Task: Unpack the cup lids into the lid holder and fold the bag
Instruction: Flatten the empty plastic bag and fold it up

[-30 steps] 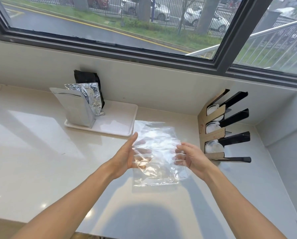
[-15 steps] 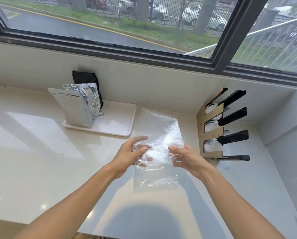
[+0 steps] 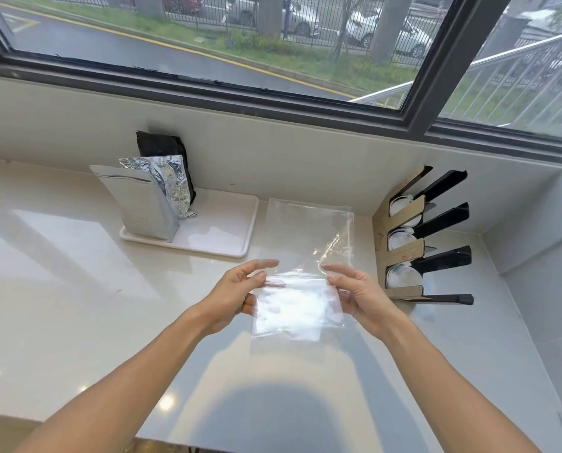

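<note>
A clear plastic bag (image 3: pixel 301 273) hangs above the counter between my hands, empty and bent across its middle, its far half standing up toward the window. My left hand (image 3: pixel 237 294) pinches its left edge at the bend. My right hand (image 3: pixel 358 295) pinches the right edge at the same height. The lid holder (image 3: pixel 403 253), cardboard with black slats, stands at the right against the wall. White cup lids (image 3: pixel 402 276) sit in its three slots.
A white tray (image 3: pixel 221 233) at the back holds a silver pouch (image 3: pixel 139 204), a crumpled foil bag (image 3: pixel 172 181) and a black bag (image 3: pixel 162 147). The pale counter (image 3: pixel 61 289) runs left and toward me. A wall closes off the right side.
The bag's far half has been raised off the counter and bent up at the middle. Both hands moved from lying flat on the bag to pinching its side edges.
</note>
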